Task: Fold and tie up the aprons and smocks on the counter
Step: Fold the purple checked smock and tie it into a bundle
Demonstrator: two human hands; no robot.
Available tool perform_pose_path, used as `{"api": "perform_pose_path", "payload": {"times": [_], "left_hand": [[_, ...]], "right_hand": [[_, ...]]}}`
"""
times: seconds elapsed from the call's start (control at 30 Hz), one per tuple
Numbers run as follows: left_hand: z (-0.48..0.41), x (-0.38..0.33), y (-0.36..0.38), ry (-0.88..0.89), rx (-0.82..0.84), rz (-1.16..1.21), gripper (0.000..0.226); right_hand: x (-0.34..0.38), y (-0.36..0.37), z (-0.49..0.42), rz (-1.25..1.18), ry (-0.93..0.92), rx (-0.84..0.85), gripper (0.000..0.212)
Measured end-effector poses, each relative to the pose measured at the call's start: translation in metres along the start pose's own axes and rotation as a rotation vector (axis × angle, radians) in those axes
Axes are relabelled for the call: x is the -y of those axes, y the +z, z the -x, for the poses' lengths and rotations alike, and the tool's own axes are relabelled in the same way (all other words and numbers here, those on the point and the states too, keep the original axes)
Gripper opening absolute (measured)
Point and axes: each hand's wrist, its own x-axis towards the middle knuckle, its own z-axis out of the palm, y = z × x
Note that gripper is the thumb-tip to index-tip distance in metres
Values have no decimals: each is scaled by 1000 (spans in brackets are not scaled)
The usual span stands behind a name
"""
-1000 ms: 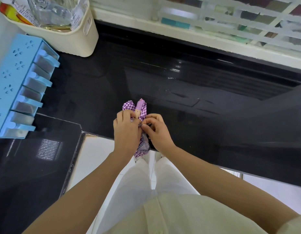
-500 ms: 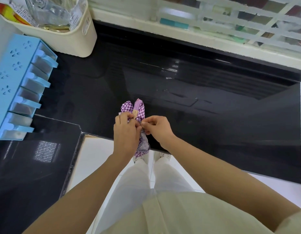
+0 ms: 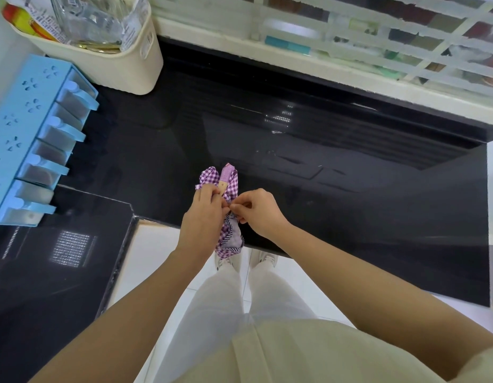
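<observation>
Item count: one purple checked bundle is being held over the front edge of the black counter. Two hands are engaging it. The left hand is gripping its middle, and the right hand is pinching fabric there (strap or fold, cannot tell). One blue rack, four handles showing, and one cream basket are standing far left.

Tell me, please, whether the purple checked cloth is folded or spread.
Folded: the purple checked cloth is a narrow bundle in the left hand, the right hand pinching its middle. Whether tied, cannot tell.
</observation>
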Motion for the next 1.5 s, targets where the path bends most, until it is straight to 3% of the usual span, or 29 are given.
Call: {"api": "perform_pose_path", "payload": {"times": [0.27, 0.47, 0.6, 0.7, 0.87, 1.17, 1.37, 1.5], "left_hand": [[0, 5, 4, 62, 39, 16, 50], [3, 13, 8, 101, -30, 115, 44], [3, 8, 7, 170, -112, 185, 42], [1, 4, 5, 238, -180, 255, 34], [-8, -7, 0, 233, -242, 287, 21], [-15, -12, -10, 367, -101, 268, 8], [-22, -10, -11, 312, 2, 162, 12], [-26, -5, -12, 298, 71, 98, 14]], "right_hand": [[5, -12, -5, 241, -37, 243, 24], [0, -21, 1, -396, 254, 491, 21], [-1, -24, 4, -474, 239, 381, 22], [-1, -29, 2, -335, 181, 233, 26], [-1, -34, 5, -181, 93, 182, 24], [-5, -45, 1, -54, 8, 180, 20], [-4, -56, -3, -26, -39, 243, 12], [-11, -63, -10, 74, -72, 196, 7]]}}
